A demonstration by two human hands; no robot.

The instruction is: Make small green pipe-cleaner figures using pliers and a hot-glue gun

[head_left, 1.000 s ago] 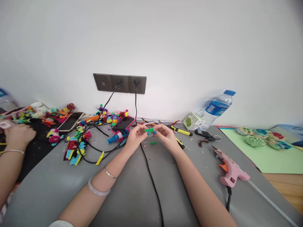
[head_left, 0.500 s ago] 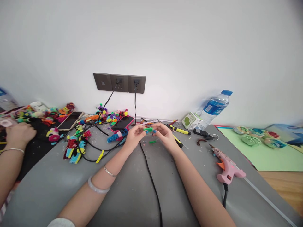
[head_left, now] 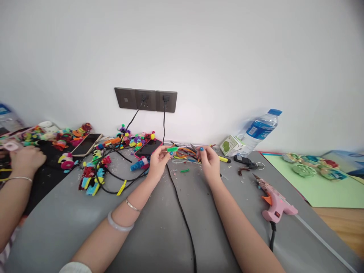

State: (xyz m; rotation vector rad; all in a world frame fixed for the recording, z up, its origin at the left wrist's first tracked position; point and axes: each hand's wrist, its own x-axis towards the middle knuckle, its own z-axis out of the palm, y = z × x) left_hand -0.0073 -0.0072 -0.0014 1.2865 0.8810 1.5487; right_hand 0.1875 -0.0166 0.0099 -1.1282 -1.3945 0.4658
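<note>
My left hand (head_left: 159,161) pinches a short green fuzzy piece (head_left: 172,149) between thumb and fingers, above the grey table (head_left: 159,239). To its right, my right hand (head_left: 209,162) is closed at the fingertips beside scissors (head_left: 193,148); whether anything is between those fingers is too small to make out. A second green piece (head_left: 184,170) lies on the table between and below the hands. Behind them is a loose bundle of colored fuzzy stems (head_left: 184,152). A yellow-handled tool (head_left: 225,159) is partly hidden by my right hand.
A pink glue gun (head_left: 274,204), keys (head_left: 248,163), a drink carton (head_left: 231,145) and a bottle (head_left: 260,131) stand or lie rightward. Black cables (head_left: 182,212), phones (head_left: 87,145) and fuzzy figures (head_left: 92,174) lie left and centre. Another person's hand (head_left: 28,161) is far left.
My hands have moved apart: the left keeps the green piece, while the right has let go of it and moved right. The view has shifted slightly.
</note>
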